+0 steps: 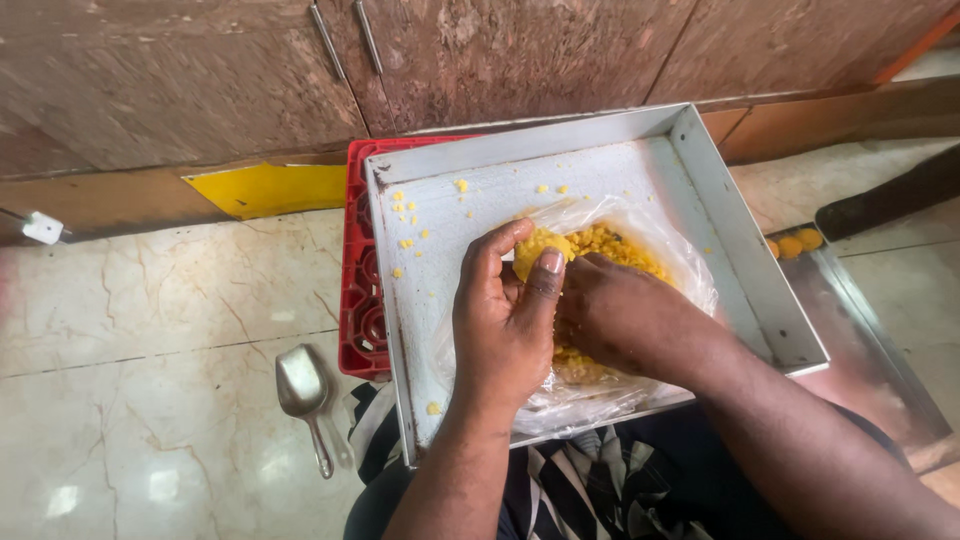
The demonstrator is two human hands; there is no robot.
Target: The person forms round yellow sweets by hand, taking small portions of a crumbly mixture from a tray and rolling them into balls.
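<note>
Left hand point(503, 325): fingers curled and pressed around a yellow ball point(540, 252), thumb across its top. Right hand point(618, 318): fingers closed against the ball's right side. Ball sits over crumbly yellow mix point(615, 246) on a clear bag point(655, 225) in a steel tray point(745, 250). Tray rests on a red crate point(358, 300). Scoop point(303, 392) lies on the floor at left.

I sit at a marble floor point(170, 300) of pale veined tiles. On it lie a small metal scoop point(303, 390), a red plastic crate point(356, 290) and, to my right, a flat steel tray point(860, 340).
</note>
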